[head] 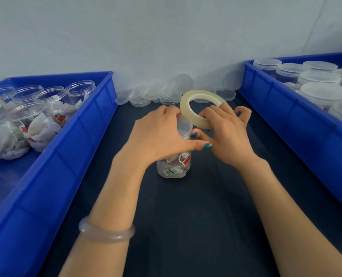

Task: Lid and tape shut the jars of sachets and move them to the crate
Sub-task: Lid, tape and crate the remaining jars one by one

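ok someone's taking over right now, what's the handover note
Left hand grips the lidded top of the jar, standing on the table between the crates.
Right hand holds the tape roll right beside the lid; how far taping has got cannot be seen.
Done: lidded jars sit in the right crate.
Left: finish taping this jar, move it over, then lid and tape the open jars in the left crate, using the loose lids by the wall.
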`<move>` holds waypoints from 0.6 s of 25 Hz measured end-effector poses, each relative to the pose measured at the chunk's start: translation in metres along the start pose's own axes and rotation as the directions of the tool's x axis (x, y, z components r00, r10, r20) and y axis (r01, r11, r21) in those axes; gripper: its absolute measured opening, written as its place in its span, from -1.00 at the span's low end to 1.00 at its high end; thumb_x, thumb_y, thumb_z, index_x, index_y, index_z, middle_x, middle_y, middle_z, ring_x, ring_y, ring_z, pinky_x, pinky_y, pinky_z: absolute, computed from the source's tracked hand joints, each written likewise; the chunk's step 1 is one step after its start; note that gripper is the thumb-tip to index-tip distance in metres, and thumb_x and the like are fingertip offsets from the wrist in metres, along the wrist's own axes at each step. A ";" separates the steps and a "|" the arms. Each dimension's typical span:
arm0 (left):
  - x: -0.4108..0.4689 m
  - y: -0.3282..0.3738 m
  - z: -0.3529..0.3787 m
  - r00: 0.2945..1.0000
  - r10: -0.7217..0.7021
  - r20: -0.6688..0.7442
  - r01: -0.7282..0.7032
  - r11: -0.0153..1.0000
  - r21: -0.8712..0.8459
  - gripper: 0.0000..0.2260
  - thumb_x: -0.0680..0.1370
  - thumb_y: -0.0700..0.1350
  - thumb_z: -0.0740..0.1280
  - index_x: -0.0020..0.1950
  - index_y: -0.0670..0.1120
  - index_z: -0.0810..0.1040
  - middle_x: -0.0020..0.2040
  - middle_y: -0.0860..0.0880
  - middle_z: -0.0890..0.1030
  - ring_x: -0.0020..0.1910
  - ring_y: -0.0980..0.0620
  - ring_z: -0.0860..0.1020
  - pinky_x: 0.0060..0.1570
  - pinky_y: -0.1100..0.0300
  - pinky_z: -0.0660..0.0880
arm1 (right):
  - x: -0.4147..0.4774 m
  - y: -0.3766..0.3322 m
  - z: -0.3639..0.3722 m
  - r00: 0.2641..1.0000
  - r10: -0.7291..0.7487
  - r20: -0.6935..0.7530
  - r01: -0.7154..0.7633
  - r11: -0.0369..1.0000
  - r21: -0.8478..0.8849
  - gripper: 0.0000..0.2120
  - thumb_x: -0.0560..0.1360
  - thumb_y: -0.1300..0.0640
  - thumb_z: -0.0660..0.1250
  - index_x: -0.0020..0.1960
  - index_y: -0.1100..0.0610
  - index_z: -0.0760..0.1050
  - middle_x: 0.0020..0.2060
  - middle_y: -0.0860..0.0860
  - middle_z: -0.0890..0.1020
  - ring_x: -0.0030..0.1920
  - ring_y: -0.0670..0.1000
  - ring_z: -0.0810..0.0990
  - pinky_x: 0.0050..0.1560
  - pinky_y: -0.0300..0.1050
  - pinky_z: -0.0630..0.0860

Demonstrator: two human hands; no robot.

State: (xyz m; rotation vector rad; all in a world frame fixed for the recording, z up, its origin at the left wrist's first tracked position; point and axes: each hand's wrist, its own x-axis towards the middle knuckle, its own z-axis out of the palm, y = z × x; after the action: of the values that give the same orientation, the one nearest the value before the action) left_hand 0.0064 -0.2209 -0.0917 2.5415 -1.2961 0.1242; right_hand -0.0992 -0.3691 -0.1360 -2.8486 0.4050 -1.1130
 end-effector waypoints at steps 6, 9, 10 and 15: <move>-0.003 0.000 0.009 0.985 0.000 -0.171 -0.018 0.994 -0.104 -0.46 0.40 0.32 0.34 0.29 0.08 0.45 0.23 0.13 0.53 0.18 0.06 0.50 -0.04 0.17 0.30 | 0.000 -0.002 -0.001 1.000 0.003 -0.014 -0.003 1.000 -0.017 -0.72 0.63 -0.01 0.07 0.02 0.06 0.52 -0.18 -0.10 0.51 -0.03 0.02 0.40 -0.05 -0.06 -0.01; -0.005 -0.001 0.009 0.979 0.010 -0.202 -0.036 0.992 -0.125 -0.53 0.41 0.24 0.37 0.26 0.07 0.49 0.20 0.13 0.56 0.15 0.04 0.51 -0.05 0.18 0.30 | 0.001 -0.019 0.009 0.990 0.125 -0.068 -0.132 0.986 -0.102 -0.76 0.68 0.05 0.08 -0.03 0.08 0.47 -0.17 -0.08 0.50 -0.03 0.04 0.41 -0.06 -0.06 -0.03; -0.004 -0.002 0.008 0.981 0.012 -0.194 -0.037 0.991 -0.126 -0.53 0.41 0.23 0.36 0.26 0.06 0.49 0.21 0.13 0.56 0.15 0.04 0.51 -0.04 0.18 0.30 | 0.002 -0.021 0.012 0.981 0.172 -0.089 -0.181 0.978 -0.105 -0.77 0.68 0.06 0.08 -0.06 0.08 0.45 -0.17 -0.08 0.50 -0.03 0.04 0.41 -0.07 -0.06 -0.05; 0.002 0.001 0.000 0.990 0.011 -0.141 -0.025 0.995 -0.097 -0.53 0.42 0.23 0.36 0.26 0.06 0.49 0.21 0.12 0.56 0.16 0.03 0.51 -0.04 0.14 0.34 | 0.011 -0.028 0.031 0.950 0.282 -0.133 -0.298 0.947 -0.116 -0.80 0.65 0.08 0.08 -0.14 0.05 0.33 -0.21 -0.07 0.47 -0.05 0.06 0.40 -0.11 -0.05 -0.05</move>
State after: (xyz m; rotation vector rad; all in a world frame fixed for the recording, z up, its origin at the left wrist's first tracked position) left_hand 0.0065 -0.2234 -0.0913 2.3929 -1.2398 0.2331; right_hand -0.0639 -0.3466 -0.1476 -2.7176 0.9087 -1.2337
